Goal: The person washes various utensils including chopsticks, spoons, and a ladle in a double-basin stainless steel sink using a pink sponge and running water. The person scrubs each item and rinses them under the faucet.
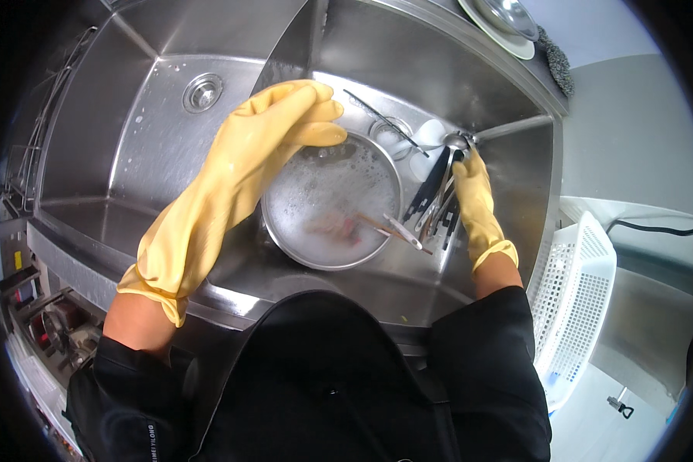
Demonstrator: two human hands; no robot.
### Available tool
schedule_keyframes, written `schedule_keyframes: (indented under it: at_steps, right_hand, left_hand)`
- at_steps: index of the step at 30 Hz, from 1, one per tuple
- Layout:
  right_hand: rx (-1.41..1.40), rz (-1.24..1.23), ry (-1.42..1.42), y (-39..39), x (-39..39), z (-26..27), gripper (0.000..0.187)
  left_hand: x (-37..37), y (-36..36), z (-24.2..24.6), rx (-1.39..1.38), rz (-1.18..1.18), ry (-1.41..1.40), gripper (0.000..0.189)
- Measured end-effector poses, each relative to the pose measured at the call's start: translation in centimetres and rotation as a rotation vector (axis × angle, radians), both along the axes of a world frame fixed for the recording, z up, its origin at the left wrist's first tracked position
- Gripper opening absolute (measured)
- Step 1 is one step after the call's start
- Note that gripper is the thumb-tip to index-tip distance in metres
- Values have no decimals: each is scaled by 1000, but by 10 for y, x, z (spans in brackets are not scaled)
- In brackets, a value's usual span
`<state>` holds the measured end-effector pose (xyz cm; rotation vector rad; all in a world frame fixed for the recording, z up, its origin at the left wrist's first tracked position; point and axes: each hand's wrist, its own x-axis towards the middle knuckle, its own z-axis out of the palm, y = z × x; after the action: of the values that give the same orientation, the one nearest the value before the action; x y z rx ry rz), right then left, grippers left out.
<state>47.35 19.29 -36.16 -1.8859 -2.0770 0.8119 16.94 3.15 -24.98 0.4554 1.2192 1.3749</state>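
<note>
My left hand (289, 118), in a yellow rubber glove, hovers above the rim of a round metal basin (265, 216) in the right sink compartment. Its fingers are bent and slightly apart, with nothing visible in them. Cloudy, foamy water (335, 190) fills the basin. Something reddish lies blurred under the foam, and chopsticks (401, 231) lean over the right rim. My right hand (472, 182), gloved alike, is at a heap of black-handled utensils (433, 176) along the sink's right side. Its fingertips are blurred beside a metal ladle (455, 140), so any grip is unclear.
White spoons (429, 134) and a dark chopstick (381, 120) lie near the right drain. A steel divider separates off the left compartment, with its own drain (202, 92). Outside the right wall stands a white perforated basket (583, 306). A plate (517, 46) and scouring pad (556, 60) sit behind.
</note>
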Motion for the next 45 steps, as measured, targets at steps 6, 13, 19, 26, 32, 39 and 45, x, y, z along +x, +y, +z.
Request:
schedule_keyframes:
  at_steps: [6,13,19,26,32,39,45]
  right_hand:
    - [-250,803,-342,-47,-86,1,50]
    - [-455,713,-458,-84,-93,-86,40]
    - [-736,373,63,-71,-91,-94,32]
    - [-892,48,553,-66,-62,-8,31]
    - [-870,157,915,-71,-75,52,25]
    - [-821,47,1387,-80,-140,66,30]
    - [-769,227,1263,-81,-173,62,34]
  left_hand:
    - [2,-7,5,22,19,8,37]
    - [-1,-21,5,37,19,-15,37]
    - [-5,-30,9,53,25,-5,41]
    - [-1,-32,3,10,2,-21,39]
    - [15,-34,-17,-187,-198,52,47]
    - [38,-19,-15,-213,-367,325,54]
    - [17,-10,-29,-328,-249,533,44]
